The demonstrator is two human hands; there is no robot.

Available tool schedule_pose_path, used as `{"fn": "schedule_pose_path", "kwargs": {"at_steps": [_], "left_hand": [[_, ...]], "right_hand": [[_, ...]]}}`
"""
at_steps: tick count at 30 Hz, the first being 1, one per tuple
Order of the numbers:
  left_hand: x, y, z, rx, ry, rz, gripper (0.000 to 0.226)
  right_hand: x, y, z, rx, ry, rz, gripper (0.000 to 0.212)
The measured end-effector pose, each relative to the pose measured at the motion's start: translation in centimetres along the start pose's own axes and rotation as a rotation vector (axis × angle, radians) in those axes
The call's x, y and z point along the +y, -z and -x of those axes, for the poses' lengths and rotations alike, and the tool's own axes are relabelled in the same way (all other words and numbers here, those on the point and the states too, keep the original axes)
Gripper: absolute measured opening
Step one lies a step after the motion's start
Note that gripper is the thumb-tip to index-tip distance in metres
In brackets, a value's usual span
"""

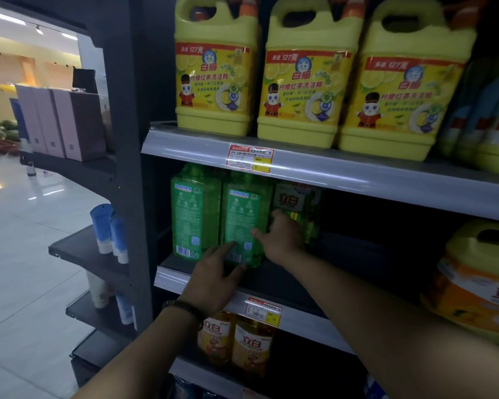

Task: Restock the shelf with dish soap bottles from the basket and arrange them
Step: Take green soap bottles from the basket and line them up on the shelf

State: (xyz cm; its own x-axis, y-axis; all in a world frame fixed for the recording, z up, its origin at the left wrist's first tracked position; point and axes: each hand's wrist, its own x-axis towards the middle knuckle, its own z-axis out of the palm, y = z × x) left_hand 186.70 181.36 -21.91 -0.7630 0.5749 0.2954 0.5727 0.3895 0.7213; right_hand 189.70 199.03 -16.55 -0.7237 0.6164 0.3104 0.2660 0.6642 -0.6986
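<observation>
My left hand [213, 273] pressed flat-fingered on the middle green bottle [242, 214], my right hand [281, 240] gripping its side; three stood shelved; the shelf [308, 315] had room rightward.

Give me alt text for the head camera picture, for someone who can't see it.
Two hands are on a green soap bottle on the middle shelf: the left hand rests on its lower front, the right hand grips its right side. More green bottles flank it, and three yellow jugs stand above.
</observation>
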Motion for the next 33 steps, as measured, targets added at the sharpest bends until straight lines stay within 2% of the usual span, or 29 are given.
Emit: {"fn": "schedule_pose_path", "kwargs": {"at_steps": [4,8,12,15,19,22,24,28,33], "left_hand": [[1.0,0.3,2.5,0.096,-0.121,-0.025,0.036],[2.3,0.0,7.1,0.133,-0.204,0.018,0.021],[3.1,-2.0,13.1,-0.068,-0.212,0.028,0.017],[2.4,-4.6,17.3,-0.248,-0.150,0.016,0.014],[1.0,-8.7,22.1,-0.477,-0.036,-0.087,0.011],[-0.3,-11.6,24.6,-0.674,0.030,-0.212,0.028],[-1.6,-13.5,25.9,-0.749,0.084,-0.256,0.038],[-5.0,-17.4,28.7,-0.872,0.180,-0.375,0.038],[-5.9,-19.5,28.8,-1.093,0.149,-0.419,0.039]], "right_hand": [[0.2,2.7,4.3,-0.099,0.046,0.008,0.049],[1.7,5.8,9.9,-0.187,0.078,0.001,0.032],[4.8,8.2,16.2,-0.281,0.083,0.048,0.017],[8.2,9.1,20.6,-0.344,0.053,0.076,0.011],[14.1,9.2,26.3,-0.444,-0.060,0.092,0.013],[19.1,8.1,30.7,-0.544,-0.180,0.115,0.017],[22.3,6.9,33.3,-0.607,-0.287,0.152,0.020],[27.5,3.6,38.0,-0.756,-0.435,0.245,0.025],[31.7,-1.9,41.5,-0.811,-0.555,0.305,0.043]]}}
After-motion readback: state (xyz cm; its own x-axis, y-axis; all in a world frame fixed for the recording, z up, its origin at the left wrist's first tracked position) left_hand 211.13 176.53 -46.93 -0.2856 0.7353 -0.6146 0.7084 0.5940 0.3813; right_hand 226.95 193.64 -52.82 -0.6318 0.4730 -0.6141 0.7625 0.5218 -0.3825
